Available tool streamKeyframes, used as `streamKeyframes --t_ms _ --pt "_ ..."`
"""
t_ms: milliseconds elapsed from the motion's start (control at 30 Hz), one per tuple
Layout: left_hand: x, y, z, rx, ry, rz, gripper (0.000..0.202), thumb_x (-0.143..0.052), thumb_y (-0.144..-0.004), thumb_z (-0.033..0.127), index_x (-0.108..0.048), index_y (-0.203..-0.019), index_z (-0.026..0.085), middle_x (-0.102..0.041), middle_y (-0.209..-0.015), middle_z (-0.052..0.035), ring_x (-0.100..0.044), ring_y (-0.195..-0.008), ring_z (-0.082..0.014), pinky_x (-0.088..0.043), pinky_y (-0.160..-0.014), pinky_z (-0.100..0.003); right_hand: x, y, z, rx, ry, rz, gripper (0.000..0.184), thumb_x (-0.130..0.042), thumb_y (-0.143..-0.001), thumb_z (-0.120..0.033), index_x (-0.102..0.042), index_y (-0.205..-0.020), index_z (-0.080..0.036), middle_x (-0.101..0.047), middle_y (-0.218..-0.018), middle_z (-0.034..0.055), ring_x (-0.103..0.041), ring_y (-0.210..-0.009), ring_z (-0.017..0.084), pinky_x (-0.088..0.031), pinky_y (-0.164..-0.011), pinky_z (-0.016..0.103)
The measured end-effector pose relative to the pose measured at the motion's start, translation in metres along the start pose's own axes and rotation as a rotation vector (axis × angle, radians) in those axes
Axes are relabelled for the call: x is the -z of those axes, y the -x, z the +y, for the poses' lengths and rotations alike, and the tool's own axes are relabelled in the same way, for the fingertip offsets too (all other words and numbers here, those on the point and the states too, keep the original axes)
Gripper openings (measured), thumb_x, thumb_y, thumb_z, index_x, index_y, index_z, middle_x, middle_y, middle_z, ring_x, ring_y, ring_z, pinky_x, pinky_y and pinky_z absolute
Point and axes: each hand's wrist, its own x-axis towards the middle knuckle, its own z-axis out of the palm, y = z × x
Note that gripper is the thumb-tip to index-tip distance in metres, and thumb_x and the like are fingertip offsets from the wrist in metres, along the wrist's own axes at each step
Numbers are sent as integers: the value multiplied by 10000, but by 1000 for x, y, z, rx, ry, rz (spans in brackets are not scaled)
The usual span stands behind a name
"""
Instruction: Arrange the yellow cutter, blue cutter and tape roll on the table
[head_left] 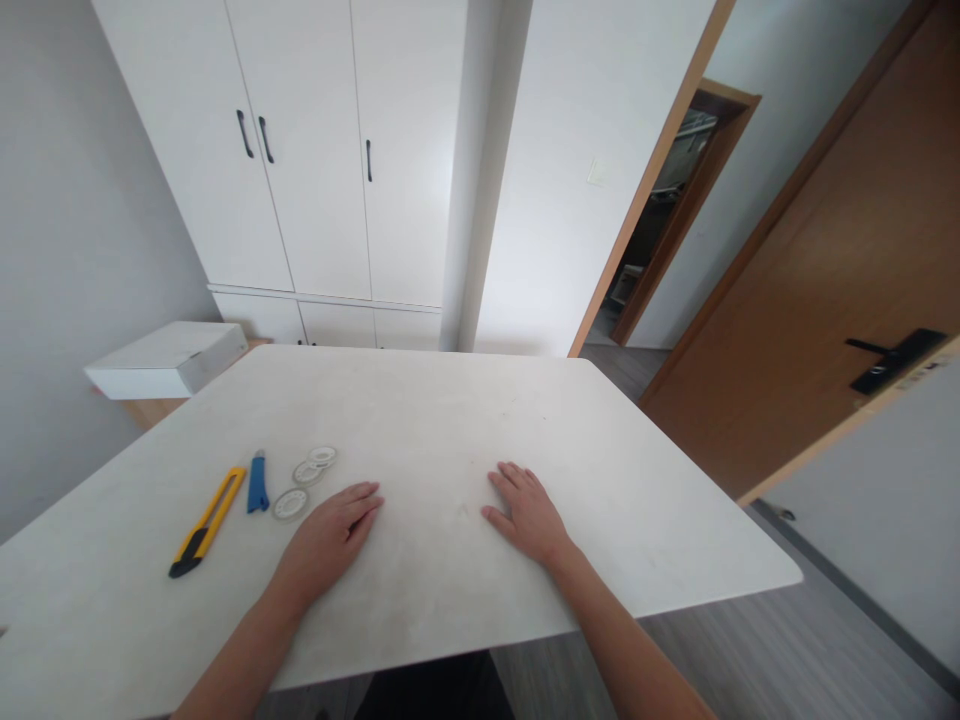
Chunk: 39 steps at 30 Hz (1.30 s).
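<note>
Left hand (330,537) lies palm down with fingers nearly together, right hand (529,515) palm down with fingers slightly parted. White wardrobe (322,220) stands far left, brown door (817,230) at right, both beyond the white counter (442,410) under the hands; a white box (165,362) sits by its far left edge. Left of the left hand lie a yellow cutter (213,519) with a black near end, a shorter blue cutter (257,486), and three pale round discs (291,503) closest to it, the far two overlapping
</note>
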Motion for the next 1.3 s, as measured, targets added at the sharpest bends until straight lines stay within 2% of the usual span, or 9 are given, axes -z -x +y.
streamKeyframes --t_ms 700,1300 --pt "-1 0 -1 -16 2 33 328 -458 -921 416 -725 -1064 290 -667 -1229 3 -608 -1154 -200 -460 -1043 -367 -1 0 1 6 0 18 599 -408 -925 -556 -477 -1395 -192 -398 -1492 112 -315 -1390 261 -192 -1152 439" --pt "-1 1 -2 -6 -21 10 338 -451 -924 415 -720 -1079 282 -657 -1246 -3 -599 -1166 -202 -455 -1048 -379 -2 0 1 6 -5 13 598 -407 -924 -554 -469 -1399 -195 -387 -1498 113 -305 -1396 257 -183 -1155 443"
